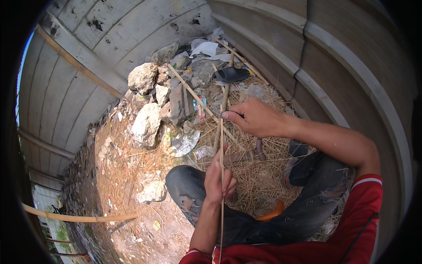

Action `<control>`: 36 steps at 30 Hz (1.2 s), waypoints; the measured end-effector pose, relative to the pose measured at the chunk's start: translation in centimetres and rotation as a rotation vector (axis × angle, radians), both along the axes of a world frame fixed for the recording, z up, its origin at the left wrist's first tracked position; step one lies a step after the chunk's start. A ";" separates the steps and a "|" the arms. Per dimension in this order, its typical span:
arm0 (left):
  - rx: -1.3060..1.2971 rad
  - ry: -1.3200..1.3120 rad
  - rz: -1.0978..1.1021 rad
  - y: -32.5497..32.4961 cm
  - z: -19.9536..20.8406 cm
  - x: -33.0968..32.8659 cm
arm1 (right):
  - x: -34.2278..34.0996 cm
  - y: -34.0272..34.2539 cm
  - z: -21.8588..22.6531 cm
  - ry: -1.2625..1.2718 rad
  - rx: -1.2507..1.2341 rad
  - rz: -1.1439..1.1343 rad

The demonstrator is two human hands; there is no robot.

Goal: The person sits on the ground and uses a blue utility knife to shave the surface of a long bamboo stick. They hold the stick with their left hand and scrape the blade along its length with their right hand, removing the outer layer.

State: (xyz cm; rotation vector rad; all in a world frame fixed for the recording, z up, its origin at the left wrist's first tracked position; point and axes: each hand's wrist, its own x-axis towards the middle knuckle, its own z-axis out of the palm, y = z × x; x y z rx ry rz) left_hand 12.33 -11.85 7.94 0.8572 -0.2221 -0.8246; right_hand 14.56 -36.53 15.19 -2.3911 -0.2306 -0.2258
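Observation:
A long, thin bamboo strip (222, 152) runs upright through the middle of the view, from my lap to a point beyond my knees. My left hand (218, 181) is closed around its lower part, with the index finger stretched along it. At the strip's far end my right hand (255, 116) is a fist, its thumb tip against the strip. What the curled fingers hold is hidden. A dark, curved, handle-like piece (260, 149) shows just below that fist; whether it is held, I cannot tell.
Pale rocks (146, 124) are piled ahead on the left. Bamboo poles (188, 90) and a black sandal (232, 75) lie beyond my hands. Shavings (259, 180) cover the ground between my legs, beside an orange object (271, 211). A corrugated wall (338, 75) rises on the right.

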 end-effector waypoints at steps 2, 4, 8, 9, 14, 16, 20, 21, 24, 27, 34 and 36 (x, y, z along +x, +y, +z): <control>-0.027 0.043 0.011 0.1 0.3 0.2 | -0.9 1.1 -0.6 -0.027 -0.009 0.068; -0.065 0.075 0.014 0.5 0.3 0.3 | -1.1 2.3 -0.6 0.006 0.050 0.112; -0.082 0.071 0.010 0.9 0.1 0.3 | 0.2 2.0 0.1 0.034 0.059 -0.002; -0.069 0.058 0.010 0.7 0.2 0.3 | -0.1 2.1 -0.1 0.027 0.045 0.029; -0.112 0.078 0.025 0.5 0.4 0.5 | -0.8 3.3 -1.3 -0.024 0.056 0.135; -0.113 0.079 0.030 0.8 0.4 0.6 | -0.9 3.5 -0.2 0.078 0.075 0.080; -0.141 0.085 0.022 0.6 0.1 0.6 | 0.0 2.1 0.7 0.034 0.101 -0.037; -0.172 0.093 0.008 0.3 -0.2 0.6 | -0.4 2.2 0.2 0.026 0.096 0.007; -0.079 0.035 0.021 0.6 0.7 1.0 | -0.8 3.3 -1.7 -0.022 0.121 0.122; -0.100 0.062 0.038 0.9 0.3 0.8 | -0.5 3.6 -2.1 -0.077 0.204 0.163; -0.165 0.071 0.012 0.7 0.4 0.7 | -0.1 2.8 -1.1 0.310 0.316 0.222; -0.161 0.067 0.012 0.7 0.4 0.9 | -0.1 2.8 -1.1 0.279 0.311 0.211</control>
